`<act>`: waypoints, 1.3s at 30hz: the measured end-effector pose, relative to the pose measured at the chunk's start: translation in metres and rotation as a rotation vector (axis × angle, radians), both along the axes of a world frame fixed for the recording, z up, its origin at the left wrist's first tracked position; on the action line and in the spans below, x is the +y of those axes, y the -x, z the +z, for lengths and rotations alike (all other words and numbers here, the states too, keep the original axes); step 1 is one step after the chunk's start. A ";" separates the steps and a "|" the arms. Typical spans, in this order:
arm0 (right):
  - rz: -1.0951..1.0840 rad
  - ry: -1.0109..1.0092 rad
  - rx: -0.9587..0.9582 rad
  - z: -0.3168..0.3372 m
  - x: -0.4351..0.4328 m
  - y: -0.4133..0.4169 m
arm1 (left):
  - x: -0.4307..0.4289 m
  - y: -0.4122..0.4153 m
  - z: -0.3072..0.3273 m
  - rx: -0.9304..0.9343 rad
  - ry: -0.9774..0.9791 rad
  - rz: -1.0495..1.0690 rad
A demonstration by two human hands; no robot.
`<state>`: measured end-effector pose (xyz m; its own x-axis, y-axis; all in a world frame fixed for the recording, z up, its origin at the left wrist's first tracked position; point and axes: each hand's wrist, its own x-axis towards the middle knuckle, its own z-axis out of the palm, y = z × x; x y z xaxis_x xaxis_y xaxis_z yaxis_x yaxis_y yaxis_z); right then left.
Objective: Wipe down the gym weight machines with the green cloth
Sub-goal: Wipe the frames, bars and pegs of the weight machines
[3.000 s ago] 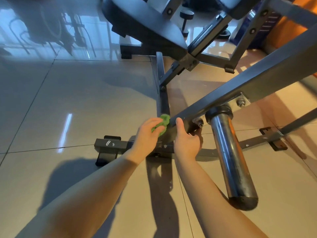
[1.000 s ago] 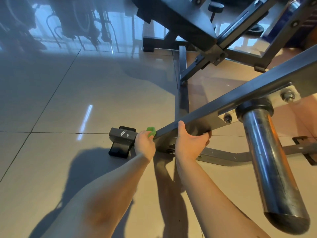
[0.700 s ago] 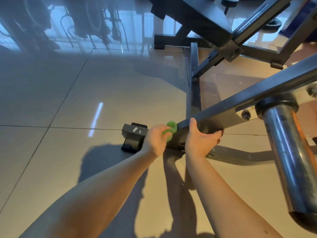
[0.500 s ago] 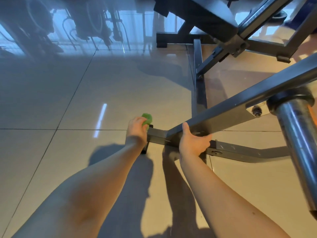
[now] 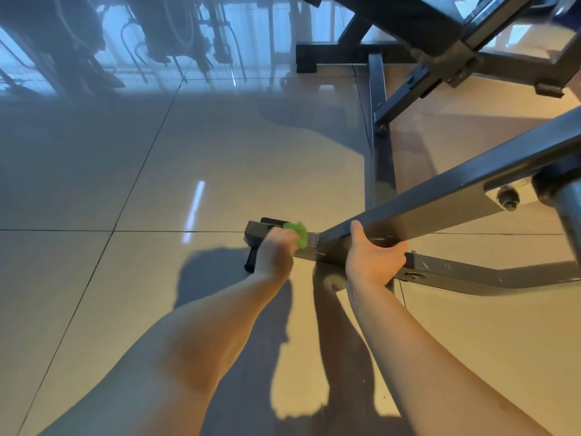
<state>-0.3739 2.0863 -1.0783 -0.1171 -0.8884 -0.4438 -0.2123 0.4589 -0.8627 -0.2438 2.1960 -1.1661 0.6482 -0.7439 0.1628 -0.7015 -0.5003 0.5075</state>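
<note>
Grips a small crumpled green cloth point(image 5: 298, 234) in the left hand point(image 5: 276, 251), fingers curled round it so that only a tuft shows past the knuckles. Presses that cloth onto the top face of the low grey steel floor bar point(image 5: 456, 272) of the weight machine, near the bar's left end and just above the black rubber foot point(image 5: 250, 262) fixed there.

Clasps with the right hand point(image 5: 372, 259) the sloping grey square-section steel beam point(image 5: 456, 196) right where it comes down to the floor bar. Thumb lies up along the beam's near edge, and the fingers wrap round its underside, partly hidden.

Cloth sits left of the beam's foot on the floor bar, near the right hand but not touching it, with the joint between the two hands.

Further up the beam, above the floor bar's right half: a dark bolt point(image 5: 506, 198) in a pale plate, and beside it a round polished steel sleeve point(image 5: 566, 215), cut off at the picture's edge. Beneath the floor bar, a glossy beige tiled floor point(image 5: 157, 184) with the arms' shadows on it.
</note>
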 end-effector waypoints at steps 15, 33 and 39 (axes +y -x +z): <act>0.044 0.023 -0.023 0.000 0.000 0.009 | -0.034 0.025 -0.003 0.109 0.010 0.068; 0.040 0.034 -0.028 -0.002 -0.001 0.008 | -0.009 -0.007 -0.002 0.061 -0.019 0.072; 0.063 0.022 -0.017 -0.001 -0.003 0.010 | -0.003 -0.026 0.002 0.151 -0.042 0.438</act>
